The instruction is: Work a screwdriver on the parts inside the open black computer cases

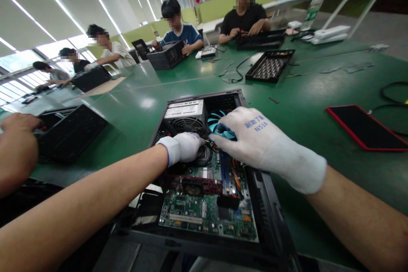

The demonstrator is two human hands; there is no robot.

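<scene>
An open black computer case [277, 216] lies before me, with a green motherboard [204, 212] inside. My left hand [188, 146], in a white glove, is closed over the round cooler area below the power supply [185, 117]; what its fingertips grip is hidden. Gloved in white as well, my right hand [245, 136] has its fingers curled around the edge of a blue fan [216, 121] at the case's upper right. Coloured wires [236, 180] run down the board's right side. A dark red card [204, 185] crosses the board below my left hand.
The green table [306, 93] holds a black tray-like panel [270, 66] and a red-edged black pad [366, 127]. At left, another person's bare hand [19, 148] is at a black case [75, 131]. Several people work across the table.
</scene>
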